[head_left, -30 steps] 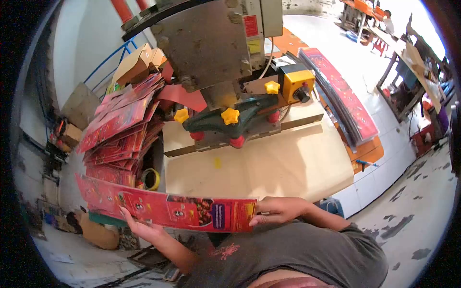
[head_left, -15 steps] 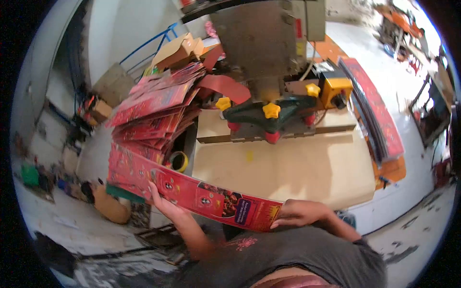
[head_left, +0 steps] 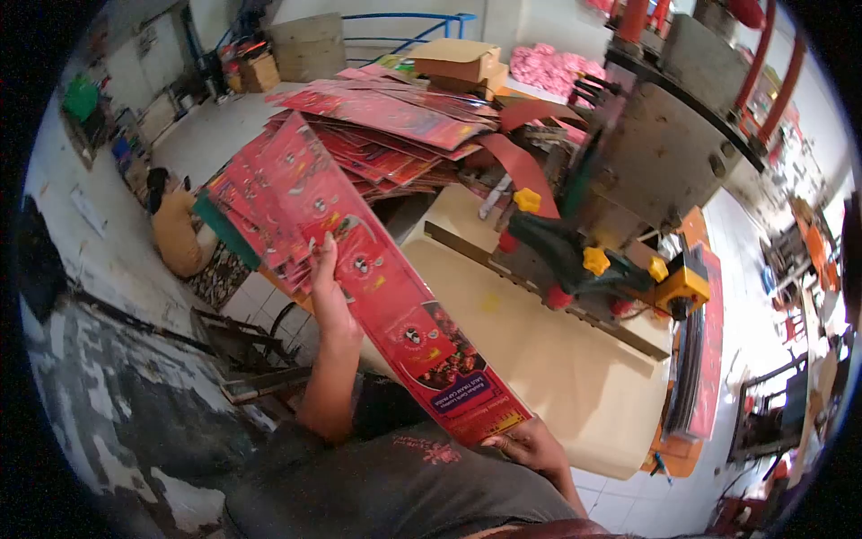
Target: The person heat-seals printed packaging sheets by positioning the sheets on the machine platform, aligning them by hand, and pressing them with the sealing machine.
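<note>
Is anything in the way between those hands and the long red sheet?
Nothing visible is: the left hand holds the red sheet at its long edge, and the right hand holds its near end.

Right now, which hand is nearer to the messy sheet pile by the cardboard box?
Left: the left hand is in front of the pile; the right hand, at the lower end of the printed strip, is farther.

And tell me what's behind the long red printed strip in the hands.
Beyond the red strip, part of the cream machine bed and the piled red printed sheets show; whatever it covers cannot be seen.
</note>
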A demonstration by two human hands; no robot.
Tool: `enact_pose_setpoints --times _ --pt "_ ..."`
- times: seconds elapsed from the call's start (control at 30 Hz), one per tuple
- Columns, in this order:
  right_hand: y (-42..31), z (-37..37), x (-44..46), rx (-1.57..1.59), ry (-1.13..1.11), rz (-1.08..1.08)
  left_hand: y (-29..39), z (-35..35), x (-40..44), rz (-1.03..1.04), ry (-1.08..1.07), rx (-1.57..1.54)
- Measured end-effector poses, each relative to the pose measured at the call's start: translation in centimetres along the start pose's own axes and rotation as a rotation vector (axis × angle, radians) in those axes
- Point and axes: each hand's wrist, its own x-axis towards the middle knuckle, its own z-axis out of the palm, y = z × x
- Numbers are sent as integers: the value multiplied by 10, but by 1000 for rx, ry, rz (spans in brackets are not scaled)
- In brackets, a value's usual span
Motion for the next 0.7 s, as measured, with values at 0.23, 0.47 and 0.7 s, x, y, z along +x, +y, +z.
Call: enact_pose_setpoints --times 0.23,0.47,0.7 --pt "15 8 -6 -63 13 77 -4 -6 3 -94 -131 -107" --pt "16 12 -2 16 35 121 -5 -6 4 -75 -103 -114" --pt "26 10 -2 -102 8 38 -13 -13 5 -121 -131 -115"
